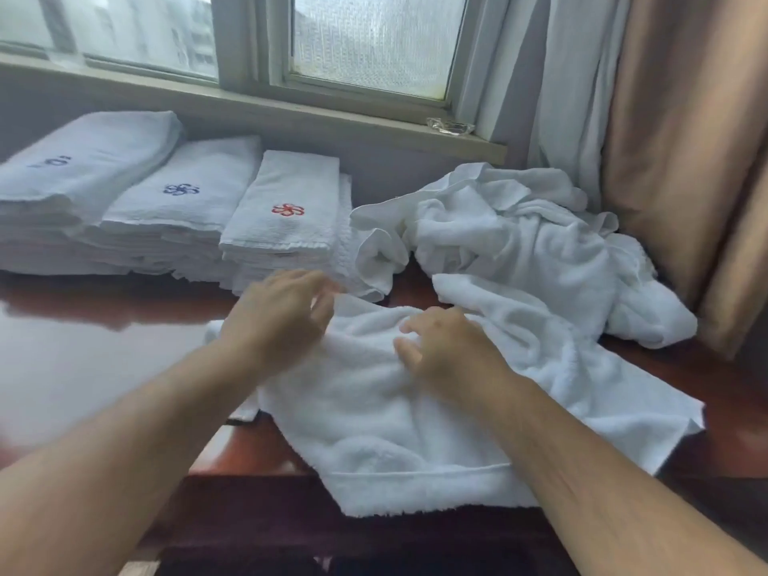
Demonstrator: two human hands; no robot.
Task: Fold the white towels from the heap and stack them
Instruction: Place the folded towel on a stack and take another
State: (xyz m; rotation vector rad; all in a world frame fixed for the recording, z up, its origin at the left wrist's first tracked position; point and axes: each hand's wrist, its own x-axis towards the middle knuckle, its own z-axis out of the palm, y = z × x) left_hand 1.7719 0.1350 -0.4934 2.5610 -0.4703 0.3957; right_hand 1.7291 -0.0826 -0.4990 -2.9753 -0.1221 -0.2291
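A loose white terry towel lies rumpled on the glossy red-brown wooden desk, its near edge hanging over. The right hand has its grip bunching the cloth. The left hand is blurred at the towel's 11 o'clock corner, so its grip cannot be told. The crumpled white towel heap sits at 2 o'clock, and three folded white towel stacks at 10.

Blur, buried fingertips and cropped edges

The left hand is smeared, so it is unclear whether its fingers pinch the far edge of the towel or only hover there. The right hand curls into a bunched fold, which swallows its fingertips. Both forearms cover parts of the towel and run out of the bottom edge. The leftmost stack is cut by the left edge, and its blue mark is unreadable. A small clear object on the sill is too small to identify.
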